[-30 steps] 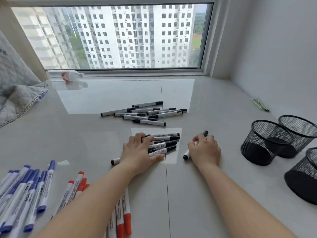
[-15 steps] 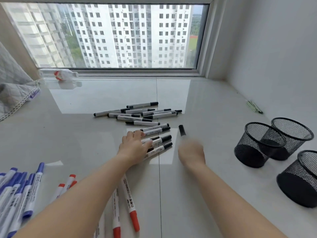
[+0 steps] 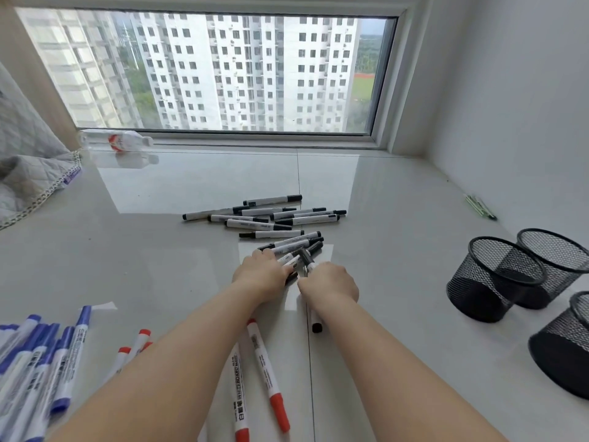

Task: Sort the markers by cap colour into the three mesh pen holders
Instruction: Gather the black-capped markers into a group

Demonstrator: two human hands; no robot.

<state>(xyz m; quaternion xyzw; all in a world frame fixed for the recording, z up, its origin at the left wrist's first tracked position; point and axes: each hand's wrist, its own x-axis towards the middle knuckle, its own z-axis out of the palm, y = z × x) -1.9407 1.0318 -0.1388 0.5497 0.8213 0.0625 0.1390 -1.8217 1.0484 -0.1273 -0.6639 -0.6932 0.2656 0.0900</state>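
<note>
Because these black-capped markers (image 3: 288, 247) mid-floor are light, stiff and slick, grasp mid-barrel; the left hand (image 3: 261, 272) presses several flat, the right hand (image 3: 330, 280) curls round one, holders (image 3: 497, 277) sit right.

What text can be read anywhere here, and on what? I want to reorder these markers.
"WHITEBOARD MARKER": along the barrel of the red marker by the left forearm.
Characters at that barrel's lower end: too blurred to read.
Second red marker: print too small to read.
Blue markers: print blurred.
Black markers: print too small.
Bottle label: unreadable.
</note>
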